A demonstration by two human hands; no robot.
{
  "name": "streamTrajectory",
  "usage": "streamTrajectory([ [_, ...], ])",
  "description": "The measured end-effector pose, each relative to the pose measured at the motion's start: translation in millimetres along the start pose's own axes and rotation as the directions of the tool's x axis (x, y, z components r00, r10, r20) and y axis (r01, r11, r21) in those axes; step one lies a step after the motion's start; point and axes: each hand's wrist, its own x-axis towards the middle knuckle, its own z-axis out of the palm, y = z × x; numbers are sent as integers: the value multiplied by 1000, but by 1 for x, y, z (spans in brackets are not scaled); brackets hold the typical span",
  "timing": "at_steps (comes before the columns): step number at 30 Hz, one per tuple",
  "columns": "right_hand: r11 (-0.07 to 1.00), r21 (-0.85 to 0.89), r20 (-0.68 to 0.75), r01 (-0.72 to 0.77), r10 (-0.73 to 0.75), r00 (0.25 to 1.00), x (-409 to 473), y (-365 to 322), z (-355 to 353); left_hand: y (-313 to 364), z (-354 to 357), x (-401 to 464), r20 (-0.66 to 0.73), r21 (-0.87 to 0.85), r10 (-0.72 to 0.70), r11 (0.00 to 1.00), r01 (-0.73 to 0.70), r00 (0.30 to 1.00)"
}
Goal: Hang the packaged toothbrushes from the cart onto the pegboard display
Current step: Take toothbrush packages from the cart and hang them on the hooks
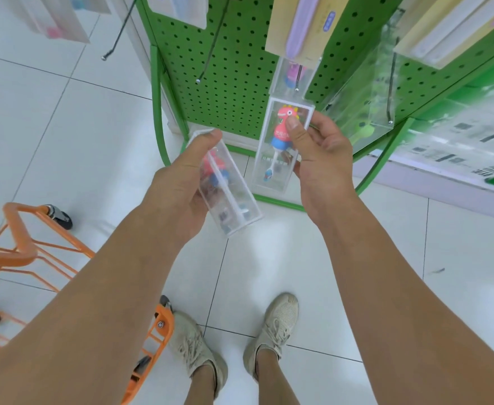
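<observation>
— So, how far along?
— Midway. Several packs already hang on the pegboard (234,68). Right hand (319,153) pinches a toothbrush box (281,147) just below a hook (297,89); left hand (187,185) grips another box (228,188). Cart (20,247) contents probably hidden.

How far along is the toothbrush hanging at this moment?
Done: a clear pack already hangs on the green pegboard. In hand: the right hand holds a pink dinosaur toothbrush box just below that hook; the left hand grips another box. Left: both boxes; the orange cart contents aren't visible.
</observation>
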Motion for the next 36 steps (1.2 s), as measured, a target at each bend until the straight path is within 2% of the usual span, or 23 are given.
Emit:
streamTrajectory([
  [2, 999, -32, -12, -42, 41, 999, 10, -3, 5, 1, -3, 0, 31, 19, -10, 1000, 10, 999],
  [8, 979, -109, -168, -175, 155, 973, 36, -12, 14, 0, 2, -3, 293, -30, -103, 993, 116, 951],
  [12, 954, -113, -279, -279, 240, 930, 40, -12, 5, -5, 13, -10, 323, 43, -37, 999, 24, 946],
  [14, 943, -140, -266, -302, 259, 929, 32, -13, -5, -7, 16, -9, 301, 61, -10, 998, -9, 953],
  [16, 939, -137, -140, -317, 298, 944, 15, -12, -14, -10, 16, -5, 304, 106, 55, 990, -92, 951],
  [19, 958, -116, 134, -262, 277, 951, -16, -6, -20, -15, 17, -1, 414, 179, 144, 955, -235, 899],
  [21, 983, -55, 205, -176, 183, 961, -31, -2, -21, -17, 17, 3, 474, 212, 178, 927, -308, 862],
  [23, 995, -23, 189, -93, 96, 977, -36, 1, -22, -18, 19, 5, 488, 224, 228, 900, -373, 843],
  [26, 999, -32, 142, -21, 26, 990, -30, 3, -23, -17, 27, 7, 408, 200, 301, 892, -406, 862],
  [36, 999, -24, 34, 24, -23, 999, 0, -5, -15, -10, 55, 21, 367, 174, 352, 884, -435, 861],
])
